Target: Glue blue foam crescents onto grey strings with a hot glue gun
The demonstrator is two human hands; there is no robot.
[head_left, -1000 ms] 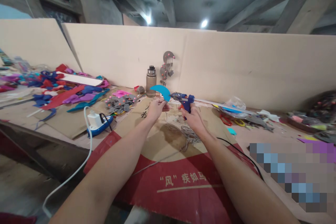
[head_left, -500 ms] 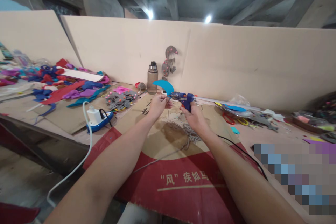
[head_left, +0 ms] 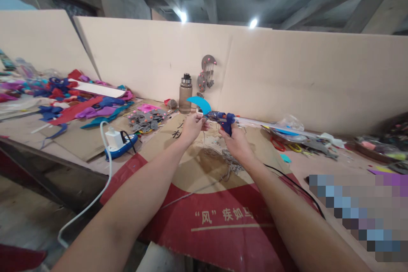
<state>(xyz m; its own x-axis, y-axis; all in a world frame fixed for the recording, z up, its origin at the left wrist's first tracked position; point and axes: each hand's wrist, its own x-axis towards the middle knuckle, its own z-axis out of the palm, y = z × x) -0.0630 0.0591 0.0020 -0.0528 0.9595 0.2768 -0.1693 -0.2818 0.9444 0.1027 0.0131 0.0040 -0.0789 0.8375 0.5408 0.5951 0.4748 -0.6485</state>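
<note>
My left hand (head_left: 192,127) pinches the lower end of a blue crescent-shaped foam piece (head_left: 199,103), held upright above the cardboard. My right hand (head_left: 235,140) is wrapped round the grip of a blue hot glue gun (head_left: 224,119), whose nozzle points left and meets the crescent's lower edge. A clear glue stick juts out of the gun's back toward the right. A black cord (head_left: 287,178) trails from the gun past my right forearm. Both hands hover over a cardboard sheet (head_left: 204,204) with a red printed band.
A grey water bottle (head_left: 185,93) and a grey moon ornament (head_left: 205,73) stand by the beige partition wall. Grey felt cutouts (head_left: 147,120), a blue power strip with white charger (head_left: 119,143), coloured felt scraps (head_left: 73,102) lie left. Scissors (head_left: 283,145) and scraps lie right.
The view has tilted slightly, so hands and bench sit a little higher in the picture. Both hands keep the same grip with the gun's nozzle at the crescent.
</note>
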